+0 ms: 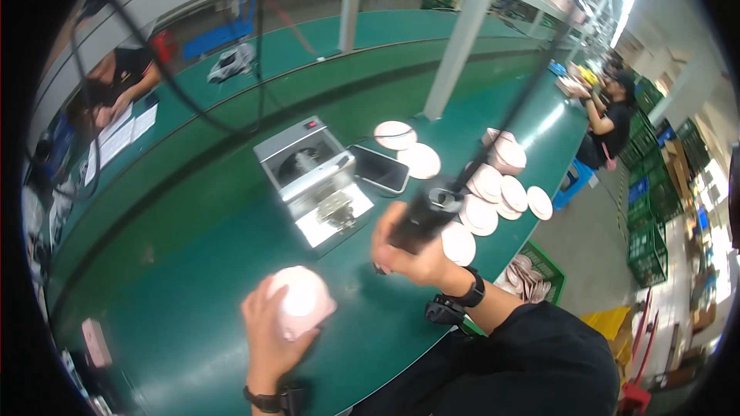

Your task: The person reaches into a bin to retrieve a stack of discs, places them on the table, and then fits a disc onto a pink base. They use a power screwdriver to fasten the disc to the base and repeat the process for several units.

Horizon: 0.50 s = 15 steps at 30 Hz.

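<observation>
My left hand (266,335) grips a pale pink, rounded plastic housing (304,298) low over the green bench, fingers around its left side and thumb at its lower edge. My right hand (428,268) is wrapped round a black electric screwdriver (422,219), whose cable runs upward. The screwdriver is blurred, and its tip is hidden by the hand. A grey metal screw feeder (294,139) with a red switch stands ahead, between the two hands. Right of the screwdriver lie several pale pink discs (479,217).
A dark phone-like device (381,169) lies beside the feeder. A pink block (96,343) rests at the left. Below the bench's right edge is a green crate (546,262) of pink parts. Co-workers sit far left (127,85) and far right (613,112). A white post (459,46) rises behind.
</observation>
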Motion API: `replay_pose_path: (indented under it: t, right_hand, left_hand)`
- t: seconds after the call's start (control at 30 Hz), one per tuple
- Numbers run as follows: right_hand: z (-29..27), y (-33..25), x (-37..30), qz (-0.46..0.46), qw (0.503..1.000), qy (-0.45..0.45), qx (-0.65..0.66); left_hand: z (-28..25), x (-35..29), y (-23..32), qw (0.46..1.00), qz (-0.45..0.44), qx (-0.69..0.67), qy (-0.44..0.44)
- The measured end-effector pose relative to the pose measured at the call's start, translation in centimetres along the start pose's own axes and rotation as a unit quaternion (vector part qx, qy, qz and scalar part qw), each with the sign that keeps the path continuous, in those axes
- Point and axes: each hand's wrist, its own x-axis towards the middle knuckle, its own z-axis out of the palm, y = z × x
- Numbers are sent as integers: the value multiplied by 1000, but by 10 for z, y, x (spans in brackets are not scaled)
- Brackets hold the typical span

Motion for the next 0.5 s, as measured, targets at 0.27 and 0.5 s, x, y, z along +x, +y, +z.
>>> replay_pose_path:
  t: [0.27, 0.5]
  right_hand:
    - [-32, -8, 7, 30, 994, 6, -103]
    - [-216, -61, 62, -13, 876, 258, -406]
  left_hand:
    - [20, 28, -110, 951, -153, 117, 243]
    - [13, 29, -95, 935, -225, 249, 114]
